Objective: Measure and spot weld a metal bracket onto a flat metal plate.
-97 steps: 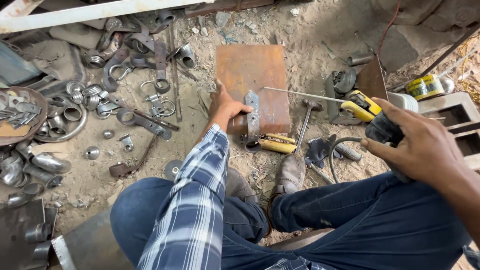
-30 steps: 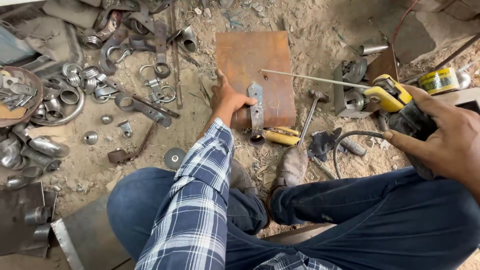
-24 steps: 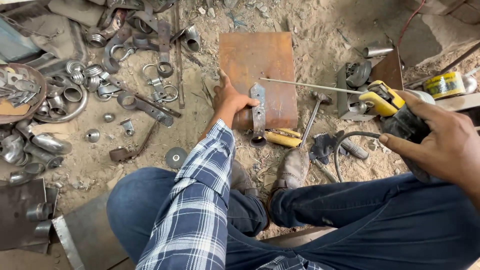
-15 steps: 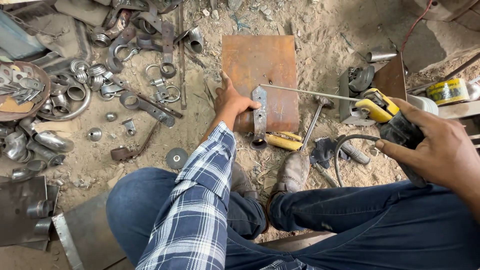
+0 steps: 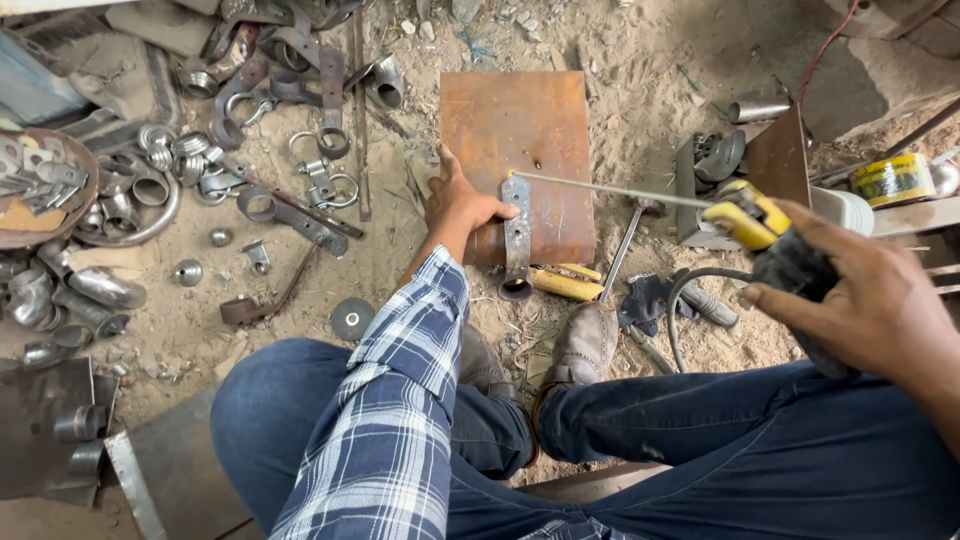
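1. The sandy floor [image 5: 640, 110] is seen from above, and the person's legs in blue jeans [image 5: 700, 450] are stretched over it, with a worn shoe [image 5: 580, 345] at the end of one leg.
2. A rusty steel plate [image 5: 515, 130] lies flat on the floor in front of the person.
3. A heap of scrap [image 5: 150, 180] is spread to the left of the plate: rings, short tubes and flat brackets.
4. The left hand [image 5: 458, 205], coming out of a checked blue sleeve [image 5: 400, 400], is laid at the left lower edge of the plate. Its grip is closed on a short pipe [image 5: 490, 240] that rests against the near edge of the plate.
5. A flat metal strap [image 5: 517, 230] with a ring at its lower end is placed upright across the pipe, just beside the left hand.
6. The right hand [image 5: 870, 300] is held at the right, above the thigh. Its grip is closed around a yellow and black holder [image 5: 760, 225], from which a dark cable [image 5: 680, 300] hangs down.
7. A thin rod [image 5: 610, 188] is clamped in the holder. It reaches to the left, and its tip is at the top of the strap, over the plate; whether they touch cannot be told.
8. A hammer [image 5: 625, 240] and a yellow-handled tool [image 5: 565, 283] lie just below the plate.
9. A yellow tape roll [image 5: 893, 178] is seen far right.
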